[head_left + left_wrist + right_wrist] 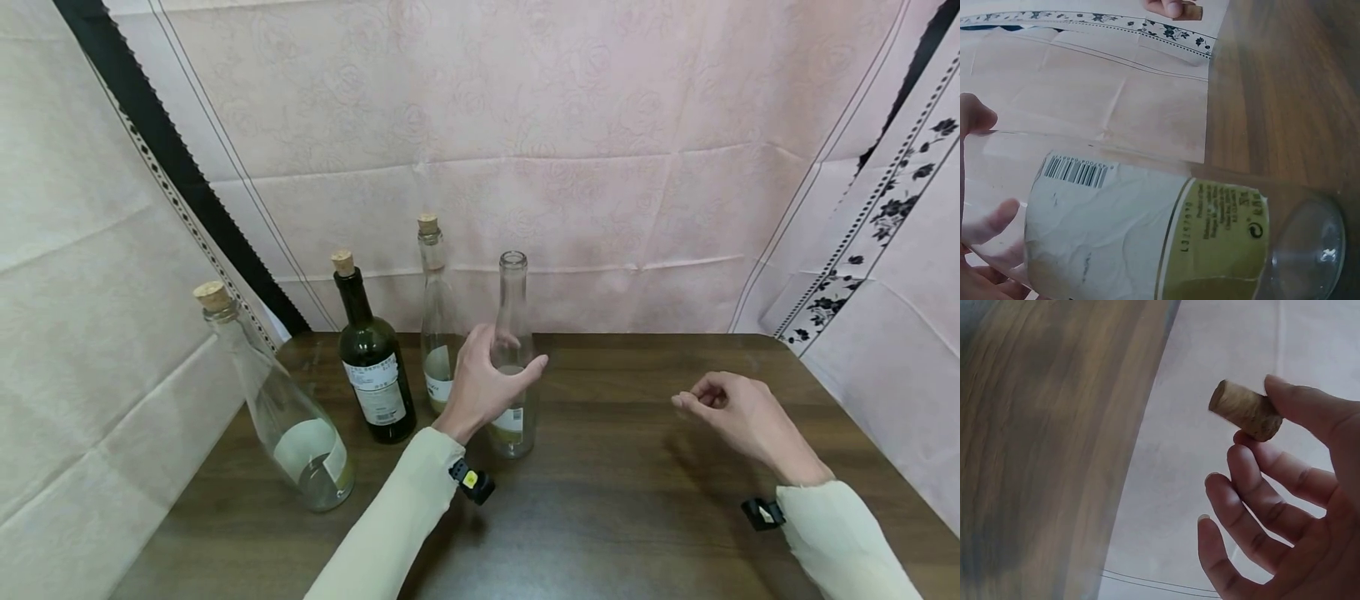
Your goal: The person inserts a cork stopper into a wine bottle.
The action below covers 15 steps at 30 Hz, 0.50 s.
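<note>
Toward the middle of the table, my left hand (pixel 483 383) grips an uncorked clear glass bottle (pixel 514 287), thumb on one side and fingers behind. The bottle stands upright. Its torn white and olive label (pixel 1104 219) with a barcode fills much of the left wrist view. Over the right part of the table, my right hand (pixel 738 412) pinches a cork (pixel 1241 407) between thumb and index finger. The other fingers are loosely bent below it. In the head view the cork is hidden by the hand.
Left of the held bottle stand a slim corked clear bottle (pixel 437 304), a dark green corked wine bottle (pixel 375 350) and a wider corked clear bottle (pixel 300 433). Pale cloth (pixel 562 167) hangs behind the brown wooden table (pixel 600 517) and at both sides.
</note>
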Tool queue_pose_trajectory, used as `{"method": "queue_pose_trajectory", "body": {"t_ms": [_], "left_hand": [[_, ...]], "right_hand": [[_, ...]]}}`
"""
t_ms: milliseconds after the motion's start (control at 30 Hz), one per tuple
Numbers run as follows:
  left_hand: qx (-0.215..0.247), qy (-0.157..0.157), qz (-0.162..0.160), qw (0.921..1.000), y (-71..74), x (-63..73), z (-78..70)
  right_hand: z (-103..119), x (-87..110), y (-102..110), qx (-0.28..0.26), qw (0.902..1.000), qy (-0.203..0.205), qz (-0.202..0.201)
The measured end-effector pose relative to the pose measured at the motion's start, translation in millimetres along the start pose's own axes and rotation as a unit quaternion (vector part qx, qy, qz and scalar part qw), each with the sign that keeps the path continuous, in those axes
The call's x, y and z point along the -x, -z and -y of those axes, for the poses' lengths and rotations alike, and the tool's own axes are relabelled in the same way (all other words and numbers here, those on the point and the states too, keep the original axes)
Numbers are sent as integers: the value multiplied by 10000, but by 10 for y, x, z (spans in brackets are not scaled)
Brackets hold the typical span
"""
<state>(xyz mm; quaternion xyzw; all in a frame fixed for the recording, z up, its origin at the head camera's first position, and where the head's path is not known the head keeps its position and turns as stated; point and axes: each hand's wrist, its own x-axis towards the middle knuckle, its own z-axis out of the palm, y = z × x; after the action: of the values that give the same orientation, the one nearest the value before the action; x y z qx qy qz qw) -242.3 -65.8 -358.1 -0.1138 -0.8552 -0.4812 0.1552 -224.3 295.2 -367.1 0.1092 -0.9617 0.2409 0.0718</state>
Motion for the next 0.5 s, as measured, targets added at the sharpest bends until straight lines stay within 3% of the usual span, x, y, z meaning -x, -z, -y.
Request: {"method": "queue_pose_trajectory", "body": {"t_ms": [300, 500], "left_hand": [[-77, -346, 94, 9993, 69, 138, -45], [-121, -384, 181, 9990, 104, 249, -73]], "right_hand": [[152, 17, -3, -105, 9993, 94, -349], [258, 40, -30, -317, 9952, 351, -861]]}}
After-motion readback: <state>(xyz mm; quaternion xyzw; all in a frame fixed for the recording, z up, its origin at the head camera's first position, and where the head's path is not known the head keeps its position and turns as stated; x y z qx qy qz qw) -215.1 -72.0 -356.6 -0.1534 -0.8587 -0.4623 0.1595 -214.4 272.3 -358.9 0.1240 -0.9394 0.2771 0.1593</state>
